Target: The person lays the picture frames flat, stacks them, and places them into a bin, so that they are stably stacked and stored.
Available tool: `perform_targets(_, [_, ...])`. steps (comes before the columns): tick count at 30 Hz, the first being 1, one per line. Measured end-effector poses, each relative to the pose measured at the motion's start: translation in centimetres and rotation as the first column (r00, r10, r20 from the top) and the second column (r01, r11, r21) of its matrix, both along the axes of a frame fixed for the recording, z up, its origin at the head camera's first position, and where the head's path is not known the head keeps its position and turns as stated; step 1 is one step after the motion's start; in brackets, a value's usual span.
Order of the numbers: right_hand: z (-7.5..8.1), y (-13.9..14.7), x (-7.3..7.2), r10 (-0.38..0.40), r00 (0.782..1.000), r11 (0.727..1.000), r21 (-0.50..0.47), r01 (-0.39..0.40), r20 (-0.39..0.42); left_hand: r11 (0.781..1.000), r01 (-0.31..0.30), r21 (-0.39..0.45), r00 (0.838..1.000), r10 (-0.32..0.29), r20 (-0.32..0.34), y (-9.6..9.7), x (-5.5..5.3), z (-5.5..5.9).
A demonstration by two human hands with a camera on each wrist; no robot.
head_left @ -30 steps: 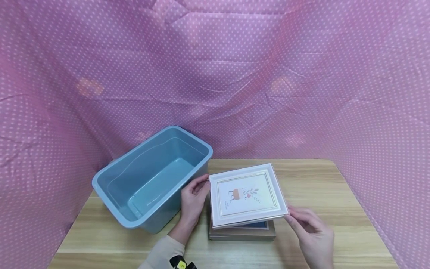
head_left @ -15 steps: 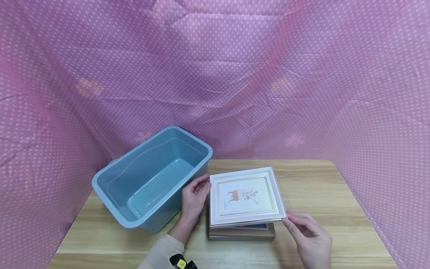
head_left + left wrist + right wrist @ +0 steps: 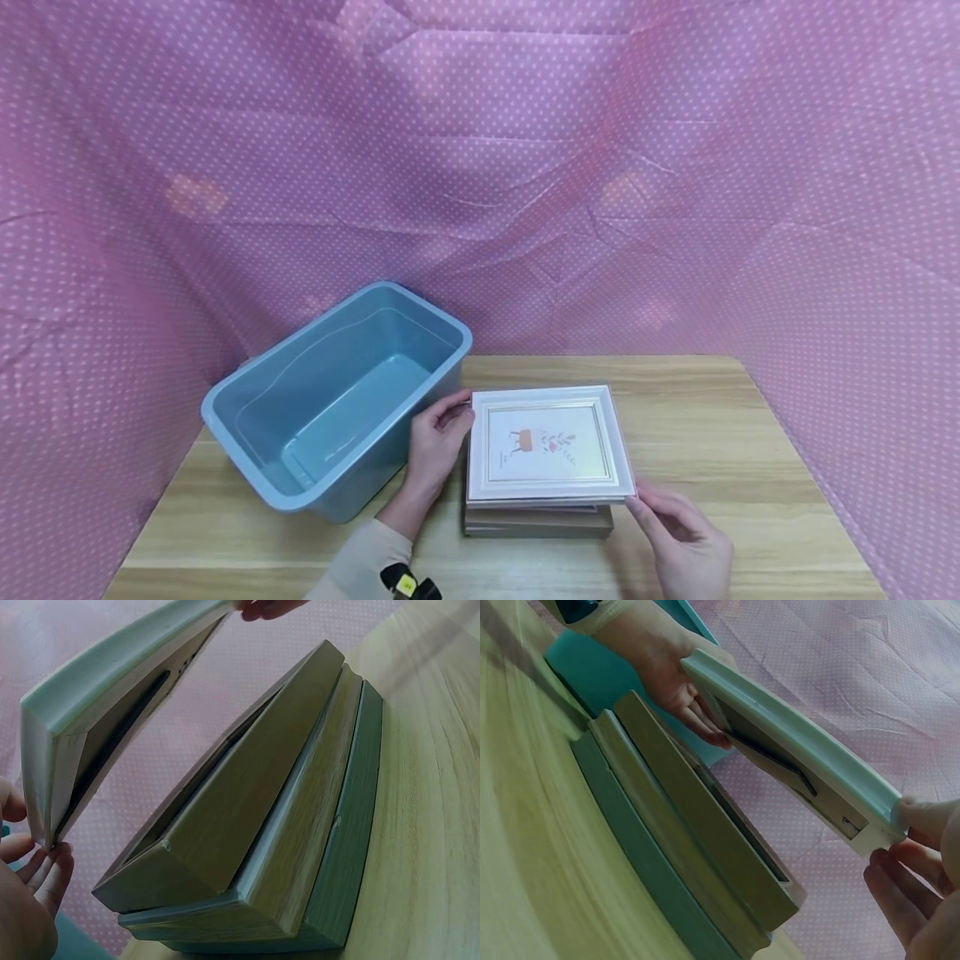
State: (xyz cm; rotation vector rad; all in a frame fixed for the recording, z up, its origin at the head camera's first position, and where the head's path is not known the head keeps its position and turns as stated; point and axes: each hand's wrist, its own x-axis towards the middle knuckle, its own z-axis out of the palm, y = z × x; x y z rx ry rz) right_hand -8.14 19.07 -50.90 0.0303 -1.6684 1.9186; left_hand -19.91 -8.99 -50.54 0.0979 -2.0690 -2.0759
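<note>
A white picture frame [image 3: 551, 492], with a deer-and-flowers print facing up, is held between both hands. My left hand [image 3: 435, 446] pinches its left edge near the far corner. My right hand [image 3: 686, 537] pinches the near right corner between thumb and fingers. Below it lies a stack of three more frames [image 3: 536, 527], the top one brown [image 3: 240, 780]. Both wrist views show a gap between the white frame and this stack. From above, the white frame hides most of the stack. Its open back, with a dark stand piece [image 3: 772, 761], shows in the right wrist view.
A blue-grey plastic bin [image 3: 337, 408] stands left of the stack, close to my left hand, with nothing visible inside. Everything rests on a wood-grain table [image 3: 750, 467]. A pink dotted cloth [image 3: 480, 183] hangs behind and along both sides.
The white frame has come down and levelled out, its right end sinking toward the stack. My right hand has shifted slightly left and nearer with it. The left hand has hardly moved.
</note>
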Motion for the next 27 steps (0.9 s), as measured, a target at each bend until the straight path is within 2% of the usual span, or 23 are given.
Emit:
perform_targets(6, [0.0,-0.6,0.3,-0.090,0.987,0.996,0.012,0.089,0.136,0.999,-0.004,-0.052,1.000,0.004,0.014,-0.1,0.1,-0.1])
perform_targets(14, [-0.8,-0.8,0.5,-0.071,0.991,0.997,-0.017,0.074,0.113,0.996,0.002,-0.089,0.999,0.002,0.044,-0.1,0.1,-0.2])
perform_targets(17, [-1.1,-0.9,0.5,-0.074,0.987,0.997,-0.025,0.078,0.142,0.995,0.004,-0.100,0.998,0.002,0.062,-0.1,0.2,-0.3])
perform_targets(21, [-1.3,-1.1,0.5,-0.103,0.971,0.994,-0.010,0.108,0.216,0.994,0.007,-0.112,0.998,0.001,0.066,-0.1,0.3,-0.6])
perform_targets(27, [-1.4,-1.5,0.7,-0.105,0.953,0.993,-0.015,0.114,0.284,0.989,-0.005,-0.145,0.997,0.016,0.075,-0.2,0.5,-0.8])
